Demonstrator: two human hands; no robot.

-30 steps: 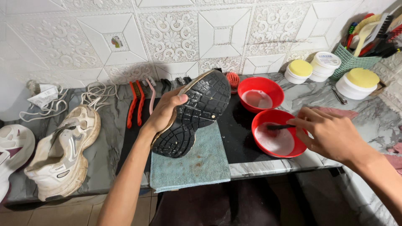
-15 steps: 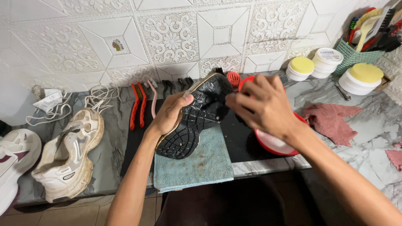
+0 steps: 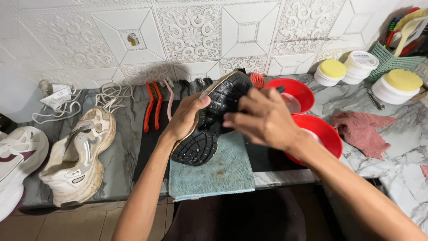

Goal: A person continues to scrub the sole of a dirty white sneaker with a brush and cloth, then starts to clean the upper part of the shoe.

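My left hand (image 3: 185,118) grips a shoe (image 3: 209,134) by its side and holds it tilted, black treaded sole up, over a teal towel (image 3: 223,172). My right hand (image 3: 263,118) lies across the upper half of the sole, fingers closed on a small dark brush whose handle tip (image 3: 280,89) pokes out behind the knuckles. The bristles are hidden under the hand. Two red bowls stand just to the right, one near (image 3: 330,134) and one farther back (image 3: 301,89).
A dirty white sneaker (image 3: 78,154) and another white shoe (image 3: 15,160) lie at the left, with loose laces (image 3: 107,93) behind. Orange-handled brushes (image 3: 151,105) lie by the wall. On the right are a pink rag (image 3: 361,129), yellow-lidded jars (image 3: 401,82) and a green basket (image 3: 394,60).
My right hand lifted the brush out of the near red bowl and moved left onto the shoe sole. My left hand kept the shoe in about the same spot.
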